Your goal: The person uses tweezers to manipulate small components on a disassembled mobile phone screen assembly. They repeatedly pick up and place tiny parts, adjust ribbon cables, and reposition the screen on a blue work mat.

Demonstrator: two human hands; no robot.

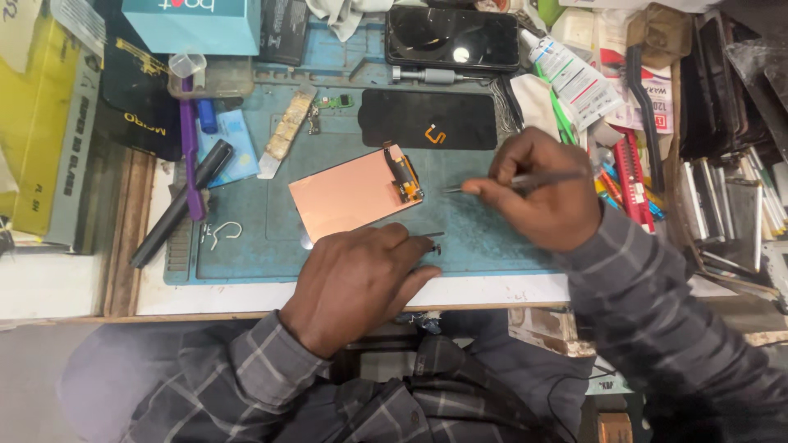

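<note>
Copper-backed phone screen panel lies face down near the middle of a blue-green work mat, tilted so that its right end sits higher than its left. An orange-and-black flex connector runs along that right end.

Seen from the head camera looking straight down, the right hand rests on the mat just to the right of the panel. Its fingers are pinched around slim metal tweezers, whose tips point left toward the connector and stop a little short of it, not touching. The left hand lies knuckles up at the near edge of the mat, just below the panel's lower corner. Its fingers are curled loosely downward, and the fingertips press near a small dark part on the mat; whether they grip anything cannot be told. Both wrists wear grey checked sleeves.

Beyond the panel lies a black glass screen cover with a small orange mark, and farther back a dark phone. To the left, a black cylinder tool and a purple-handled tool cross each other at the mat's edge. A white glue tube sits at the upper right, among crowded tools and packets.
</note>
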